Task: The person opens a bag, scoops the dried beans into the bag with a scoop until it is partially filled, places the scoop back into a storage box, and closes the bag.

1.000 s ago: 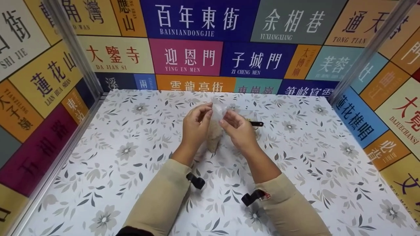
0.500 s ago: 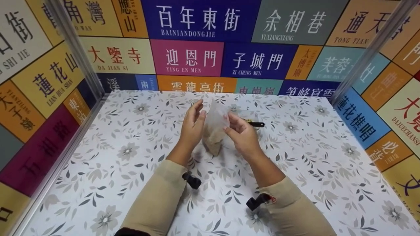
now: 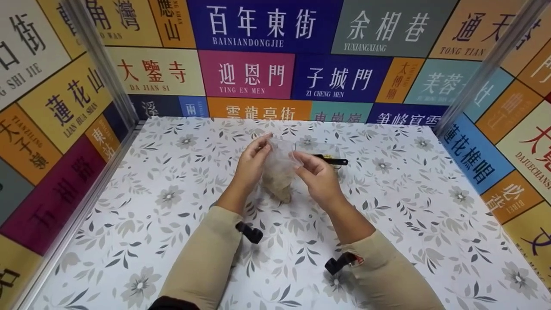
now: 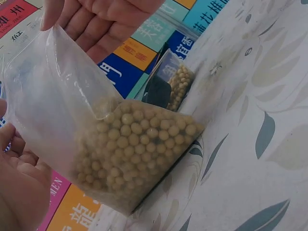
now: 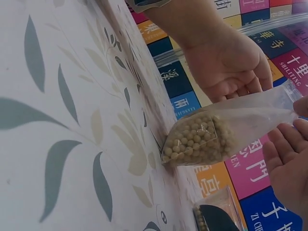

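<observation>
A clear plastic zip bag point(image 3: 277, 172) of pale round soybeans point(image 4: 139, 139) stands on the table between both hands, its bottom on the cloth and its top raised. My left hand point(image 3: 251, 163) pinches the bag's upper left edge; in the left wrist view its fingers show at the lower left. Opposite, my right hand point(image 3: 318, 174) pinches the upper right edge between thumb and fingers. The beans fill the lower half of the bag, and the upper half is slack film. Whether the bag's mouth is sealed cannot be told.
Behind the right hand stands a clear box point(image 3: 316, 148) with more soybeans point(image 4: 180, 84). A black handle point(image 3: 335, 161) sticks out over its right side. A flower-patterned cloth point(image 3: 172, 241) covers the table, with printed sign panels point(image 3: 247, 73) around it.
The left hand let its fingers spread beside the bag half a second ago and now pinches its edge again. The bag has turned and opened out flatter toward the head view.
</observation>
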`<state>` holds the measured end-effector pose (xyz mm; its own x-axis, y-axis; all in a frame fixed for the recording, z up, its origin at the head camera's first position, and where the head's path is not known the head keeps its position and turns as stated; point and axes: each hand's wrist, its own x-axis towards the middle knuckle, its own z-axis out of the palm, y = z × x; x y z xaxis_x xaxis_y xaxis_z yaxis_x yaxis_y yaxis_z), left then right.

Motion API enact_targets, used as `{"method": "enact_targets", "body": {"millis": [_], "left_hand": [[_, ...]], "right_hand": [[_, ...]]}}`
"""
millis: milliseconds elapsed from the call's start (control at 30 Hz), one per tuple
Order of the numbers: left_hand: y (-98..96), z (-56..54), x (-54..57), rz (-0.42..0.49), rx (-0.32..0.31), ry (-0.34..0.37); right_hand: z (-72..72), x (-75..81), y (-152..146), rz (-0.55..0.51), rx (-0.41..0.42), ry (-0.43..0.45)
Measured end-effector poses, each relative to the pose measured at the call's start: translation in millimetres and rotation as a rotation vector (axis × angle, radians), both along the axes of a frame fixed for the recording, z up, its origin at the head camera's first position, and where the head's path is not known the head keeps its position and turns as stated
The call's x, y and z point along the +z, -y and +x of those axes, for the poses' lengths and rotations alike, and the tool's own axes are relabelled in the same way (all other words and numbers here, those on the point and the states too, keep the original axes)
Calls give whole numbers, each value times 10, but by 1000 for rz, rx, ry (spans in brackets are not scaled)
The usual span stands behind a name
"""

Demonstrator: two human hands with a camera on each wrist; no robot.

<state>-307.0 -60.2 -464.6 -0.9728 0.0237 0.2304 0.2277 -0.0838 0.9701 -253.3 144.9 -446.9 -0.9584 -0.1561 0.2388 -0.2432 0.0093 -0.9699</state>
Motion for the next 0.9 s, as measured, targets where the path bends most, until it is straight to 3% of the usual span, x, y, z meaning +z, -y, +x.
{"method": "enact_targets", "body": {"millis": [200, 367, 500, 900], "left_hand": [[-27, -10, -46, 30, 67, -100], [10, 14, -34, 58, 72, -85], [85, 57, -28, 63, 77, -62], [181, 107, -51, 104, 34, -109]], "right_hand": [[-38, -24, -48, -33, -126, -3], [-92, -29, -97, -86, -204, 33], [-125, -22, -140, -93, -229, 30], [-163, -39, -170, -87, -250, -2]]}}
